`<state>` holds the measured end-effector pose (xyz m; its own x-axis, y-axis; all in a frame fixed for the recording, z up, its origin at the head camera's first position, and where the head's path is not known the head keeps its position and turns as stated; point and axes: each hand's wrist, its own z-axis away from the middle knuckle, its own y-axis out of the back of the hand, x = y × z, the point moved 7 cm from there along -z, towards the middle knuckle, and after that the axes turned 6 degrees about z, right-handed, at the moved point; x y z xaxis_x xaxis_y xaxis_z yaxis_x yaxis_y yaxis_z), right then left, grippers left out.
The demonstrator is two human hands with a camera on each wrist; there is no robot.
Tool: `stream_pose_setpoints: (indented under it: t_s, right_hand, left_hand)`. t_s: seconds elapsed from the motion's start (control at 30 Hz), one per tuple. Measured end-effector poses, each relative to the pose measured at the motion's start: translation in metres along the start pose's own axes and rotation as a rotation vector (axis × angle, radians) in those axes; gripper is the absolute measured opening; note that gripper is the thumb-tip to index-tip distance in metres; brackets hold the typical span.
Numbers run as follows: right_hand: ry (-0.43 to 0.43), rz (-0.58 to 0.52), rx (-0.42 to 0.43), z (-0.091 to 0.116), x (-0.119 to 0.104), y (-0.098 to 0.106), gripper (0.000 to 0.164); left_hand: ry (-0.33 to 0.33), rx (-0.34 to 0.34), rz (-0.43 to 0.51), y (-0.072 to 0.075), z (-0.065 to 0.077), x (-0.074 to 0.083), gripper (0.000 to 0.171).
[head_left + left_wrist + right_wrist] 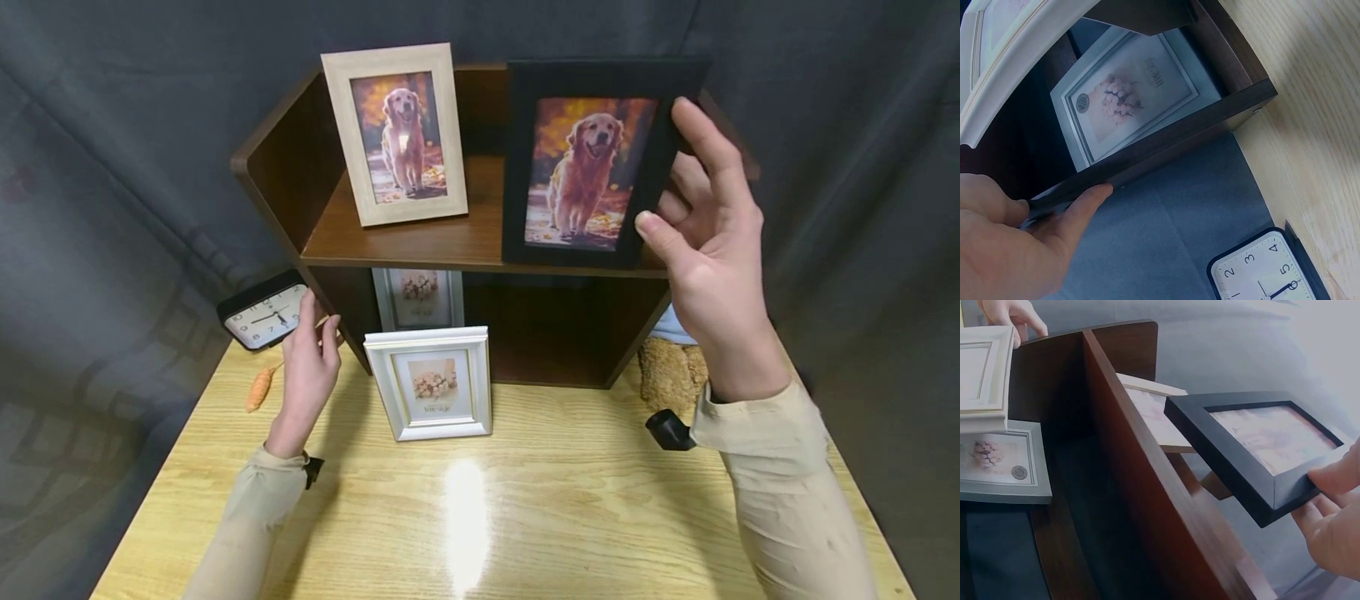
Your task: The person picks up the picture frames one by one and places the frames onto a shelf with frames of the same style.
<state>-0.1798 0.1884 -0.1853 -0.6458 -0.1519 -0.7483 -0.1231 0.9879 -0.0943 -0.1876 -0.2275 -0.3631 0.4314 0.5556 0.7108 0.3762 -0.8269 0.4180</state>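
My right hand [716,242] grips a black picture frame [600,79] by its right edge, thumb on the front and fingers around the side. The frame, with a dog photo, is at the upper board of a dark wooden shelf [480,187]. To its left on that board stands a cream picture frame [459,167] with the same photo. My left hand [1022,244] holds the front edge of the shelf's left side panel, between thumb and fingers. A white picture frame [480,383] stands on the table before the shelf; a grey picture frame [1179,50] is in the lower compartment.
A black-rimmed clock [255,321] leans left of the shelf, near an orange carrot-shaped item [259,389]. Right of the shelf, a brown fuzzy thing [667,375] is partly hidden by my right arm. The light wooden table [570,500] lies in front; dark curtains hang around.
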Motion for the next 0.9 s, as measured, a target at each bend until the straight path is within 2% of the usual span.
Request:
stream_pose_setpoints:
  t_s: [0.1, 0.23, 0.33, 0.67, 0.9]
  right_hand:
    - [-0.001, 0.040, 0.028, -0.004, 0.005, -0.001, 0.068]
    - [0.052, 0.166, 0.054, -0.007, 0.009, 0.000, 0.066]
    - [0.063, 0.214, 0.079, -0.010, 0.013, 0.000, 0.068]
    - [-0.050, 0.204, 0.145, -0.025, 0.030, 0.003, 0.071]
    - [-0.073, 0.200, 0.145, -0.037, 0.040, 0.004, 0.070]
  left_hand:
    - [0.001, 0.002, -0.007, 0.000, 0.000, -0.001, 0.046]
    - [0.005, 0.004, -0.012, 0.000, 0.000, -0.001, 0.047]
    - [0.008, 0.005, -0.011, 0.000, 0.000, -0.001, 0.047]
    - [0.009, 0.001, -0.001, -0.001, 0.001, -0.002, 0.047]
    - [0.001, 0.014, 0.001, -0.001, 0.000, -0.001, 0.045]
